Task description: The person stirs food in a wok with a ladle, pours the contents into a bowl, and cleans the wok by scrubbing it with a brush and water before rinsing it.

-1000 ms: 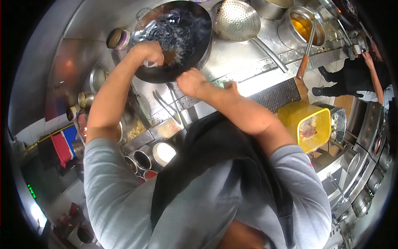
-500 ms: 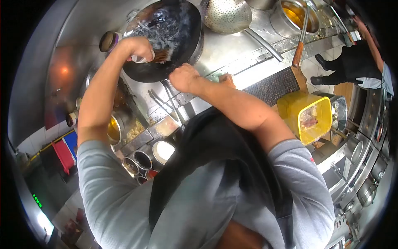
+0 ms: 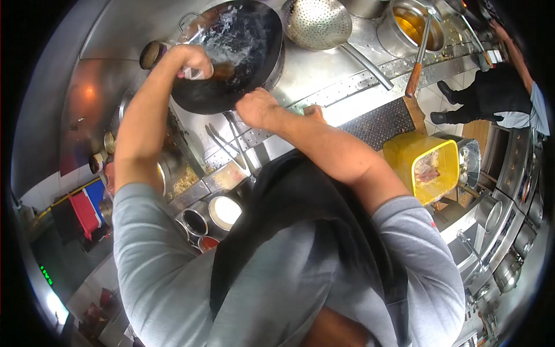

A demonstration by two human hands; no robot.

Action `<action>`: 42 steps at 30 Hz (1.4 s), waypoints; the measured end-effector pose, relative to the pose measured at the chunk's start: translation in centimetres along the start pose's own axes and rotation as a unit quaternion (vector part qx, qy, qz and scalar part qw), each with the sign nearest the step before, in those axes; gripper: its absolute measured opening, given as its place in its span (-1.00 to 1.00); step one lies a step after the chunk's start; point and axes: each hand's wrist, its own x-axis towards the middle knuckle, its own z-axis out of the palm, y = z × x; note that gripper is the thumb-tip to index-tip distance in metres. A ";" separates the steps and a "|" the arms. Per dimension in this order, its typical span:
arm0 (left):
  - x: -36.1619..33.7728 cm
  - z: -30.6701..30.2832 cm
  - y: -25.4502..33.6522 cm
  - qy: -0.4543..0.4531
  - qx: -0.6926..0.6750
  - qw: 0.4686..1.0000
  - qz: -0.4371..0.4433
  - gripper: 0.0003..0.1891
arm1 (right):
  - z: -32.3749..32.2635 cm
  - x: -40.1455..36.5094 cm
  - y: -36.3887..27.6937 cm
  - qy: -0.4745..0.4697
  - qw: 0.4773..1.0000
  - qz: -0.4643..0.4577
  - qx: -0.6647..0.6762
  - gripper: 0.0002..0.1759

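A large dark wok (image 3: 199,103) stands tilted at the top of the view, with cloudy, foamy water in it. My left hand (image 3: 195,61) is closed round the pale, wrapped-looking grip of a wok brush (image 3: 222,72). The brush's brown bristles press on the wok's inside and are blurred. My right hand (image 3: 258,109) is a fist at the wok's near rim, gripping the wok there; the part inside the fist is hidden. A metal loop handle (image 3: 188,21) shows on the wok's far left side.
A perforated strainer (image 3: 318,23) and a pot of yellow oil (image 3: 409,26) with a wooden-handled ladle (image 3: 414,80) stand to the right. Tongs (image 3: 222,141) and seasoning containers (image 3: 225,212) lie nearer me. A yellow bin (image 3: 419,165) and another person (image 3: 500,89) are at right.
My left hand and the brush have shifted slightly up and left, and the water in the wok has swirled. My right hand stays on the wok's rim.
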 end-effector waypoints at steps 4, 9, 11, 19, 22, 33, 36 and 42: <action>0.7 1.6 0.5 0.030 0.020 0.999 0.015 -0.46 | -0.6 -0.2 0.0 -0.005 1.000 0.000 0.002 -0.67; -0.4 -0.1 0.6 -0.048 0.032 0.997 0.044 -0.47 | -0.9 -0.2 0.0 -0.011 1.000 0.000 -0.003 -0.67; -2.1 0.0 1.6 -0.016 0.031 0.998 0.054 -0.50 | -0.9 -0.2 0.3 -0.020 1.000 -0.004 0.004 -0.67; -2.6 0.3 1.9 0.007 0.046 0.997 0.057 -0.56 | -1.2 -0.1 0.2 -0.026 1.000 0.008 -0.004 -0.66; 2.9 1.3 -0.2 0.048 0.028 0.998 -0.003 -0.51 | -0.9 0.1 0.2 -0.032 0.999 0.010 -0.010 -0.65; 6.2 3.1 -2.5 0.103 0.138 0.984 0.038 -0.66 | -0.8 0.3 0.5 -0.013 1.000 0.010 0.000 -0.66; 2.2 0.6 -1.8 -0.021 0.125 0.992 0.000 -0.70 | -0.7 0.2 0.5 -0.010 1.000 0.019 -0.001 -0.67; 1.3 2.8 -1.9 -0.018 0.056 0.998 -0.011 -0.50 | -0.5 0.3 1.0 -0.021 1.000 0.003 -0.002 -0.67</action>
